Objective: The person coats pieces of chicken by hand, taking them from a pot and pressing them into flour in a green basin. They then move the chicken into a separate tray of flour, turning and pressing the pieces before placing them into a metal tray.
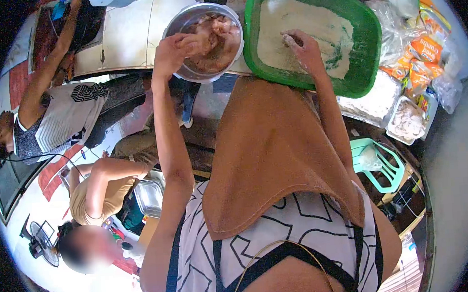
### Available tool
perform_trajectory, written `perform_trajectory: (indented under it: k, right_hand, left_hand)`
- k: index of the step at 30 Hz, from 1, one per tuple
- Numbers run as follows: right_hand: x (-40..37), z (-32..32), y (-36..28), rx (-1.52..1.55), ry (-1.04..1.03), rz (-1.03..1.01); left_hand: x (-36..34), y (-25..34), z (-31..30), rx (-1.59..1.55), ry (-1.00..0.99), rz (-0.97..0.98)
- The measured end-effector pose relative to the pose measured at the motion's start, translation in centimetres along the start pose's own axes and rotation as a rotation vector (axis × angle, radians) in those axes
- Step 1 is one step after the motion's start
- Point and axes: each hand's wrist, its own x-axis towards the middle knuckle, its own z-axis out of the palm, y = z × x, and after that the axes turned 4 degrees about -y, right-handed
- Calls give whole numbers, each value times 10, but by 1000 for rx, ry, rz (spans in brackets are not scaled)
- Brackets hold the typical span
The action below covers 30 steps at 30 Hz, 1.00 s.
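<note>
A round metal pot (191, 73) holds wet pieces of raw meat (219, 40). My left hand (172, 54) is over the pot's left side, its fingers closed on a piece of meat. Right of the pot stands a large green basin (367, 57) with a layer of pale flour (280, 22) in it. Over the flour is my right hand (302, 46), flour-dusted, its fingers bent together; whether something small is between them is hidden.
Plastic bags and orange packets (426, 48) lie right of the basin, near a white tub (408, 120) of floury pieces. A light green plastic chair (377, 164) stands below. Two other people are at the left, one reaching over the tiled counter (125, 35).
</note>
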Motion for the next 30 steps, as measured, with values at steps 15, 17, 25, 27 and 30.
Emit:
perform_trajectory:
  k: [15, 17, 25, 27, 30]
  right_hand:
    - [-1, -1, -5, -87, 36, -2]
    - [-3, -1, -18, -62, 73, -40]
    - [13, -2, -93, -25, 8, -173]
    - [15, -2, -84, -20, 22, -146]
    - [5, -9, -79, 2, 53, -85]
  left_hand:
    - [-37, 63, -31, 57, 271, 198]
    - [-43, 70, -37, 40, 257, 195]
    - [-39, 61, -41, -84, 325, 215]
    - [-38, 70, -38, -67, 340, 199]
    - [-42, 80, -39, -23, 326, 121]
